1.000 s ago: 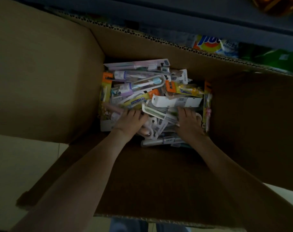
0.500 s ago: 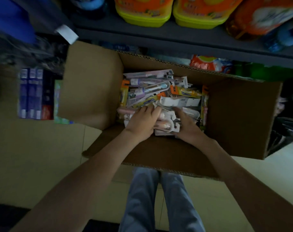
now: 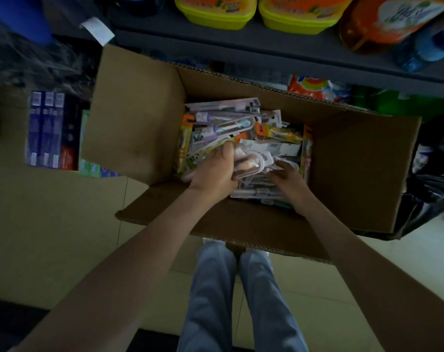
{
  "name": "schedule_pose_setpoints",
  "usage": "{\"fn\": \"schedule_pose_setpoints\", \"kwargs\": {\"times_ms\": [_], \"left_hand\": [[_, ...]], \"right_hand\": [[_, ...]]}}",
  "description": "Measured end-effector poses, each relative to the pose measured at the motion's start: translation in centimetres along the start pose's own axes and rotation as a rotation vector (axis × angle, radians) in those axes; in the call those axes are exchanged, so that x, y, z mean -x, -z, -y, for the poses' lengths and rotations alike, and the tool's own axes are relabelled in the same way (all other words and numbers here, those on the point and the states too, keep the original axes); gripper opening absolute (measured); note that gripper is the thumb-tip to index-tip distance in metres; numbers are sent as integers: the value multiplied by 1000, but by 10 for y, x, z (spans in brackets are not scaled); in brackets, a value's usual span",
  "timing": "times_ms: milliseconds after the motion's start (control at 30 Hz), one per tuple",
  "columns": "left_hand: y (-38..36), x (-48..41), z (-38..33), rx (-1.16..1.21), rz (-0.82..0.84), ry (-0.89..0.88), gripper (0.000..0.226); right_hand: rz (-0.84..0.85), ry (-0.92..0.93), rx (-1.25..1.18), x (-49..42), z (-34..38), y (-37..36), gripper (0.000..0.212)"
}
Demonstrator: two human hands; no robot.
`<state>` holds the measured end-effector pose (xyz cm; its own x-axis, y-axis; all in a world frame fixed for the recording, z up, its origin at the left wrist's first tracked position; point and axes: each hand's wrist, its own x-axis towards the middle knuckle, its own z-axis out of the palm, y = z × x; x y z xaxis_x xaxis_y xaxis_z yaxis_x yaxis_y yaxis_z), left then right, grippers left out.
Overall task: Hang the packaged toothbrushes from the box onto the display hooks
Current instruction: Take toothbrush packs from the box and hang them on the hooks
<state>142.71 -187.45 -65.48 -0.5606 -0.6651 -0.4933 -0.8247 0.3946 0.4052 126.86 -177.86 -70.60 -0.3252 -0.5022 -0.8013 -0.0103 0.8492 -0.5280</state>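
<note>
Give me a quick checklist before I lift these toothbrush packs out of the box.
1. Left hand grips the pink packs: ok.
2. Right hand has a hold on a pack: cannot tell, it is blurred.
3. Box flaps folded open, way up free: ok.
4. Held packs free of the pile: cannot tell.
5. Display hooks in sight: not ok, none in view.
</note>
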Motion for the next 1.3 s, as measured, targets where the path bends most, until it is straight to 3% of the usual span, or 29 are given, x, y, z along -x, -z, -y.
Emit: {"fn": "schedule_pose_setpoints", "kwargs": {"times_ms": [67, 133, 267, 367, 567, 667, 767, 833, 967, 1067, 1300], "left_hand": [[8, 6, -6, -23, -26, -13, 60], [20, 12, -17, -10, -39, -16, 60], [73, 35, -55, 121, -29, 26, 69], [128, 61, -87, 256, -63, 79, 81], [251, 123, -147, 793, -216, 164, 82], [304, 156, -165, 1004, -260, 179, 76], [347, 189, -176, 1217, -168, 44, 48], [371, 207, -177, 1230, -147, -89, 28], [422, 231, -180, 1099, -296, -285, 25], [468, 246, -174, 1115, -375, -344, 24], [579, 274, -117, 1083, -503, -408, 21]], "right_hand": [[16, -48, -2, 5, 5, 3, 70], [95, 19, -1, 18, 16, 4, 74], [276, 257, 75, 77, 66, 10, 48], [323, 329, 71, 128, 109, 23, 44], [258, 505, 124, 246, 199, 69, 44], [178, 636, 132, 304, 240, 90, 27], [138, 707, 61, 345, 275, 107, 20], [134, 759, 31, 371, 299, 116, 22], [149, 838, -22, 413, 349, 120, 21], [145, 914, -106, 433, 387, 108, 25], [144, 1035, -317, 467, 469, 60, 56]]}}
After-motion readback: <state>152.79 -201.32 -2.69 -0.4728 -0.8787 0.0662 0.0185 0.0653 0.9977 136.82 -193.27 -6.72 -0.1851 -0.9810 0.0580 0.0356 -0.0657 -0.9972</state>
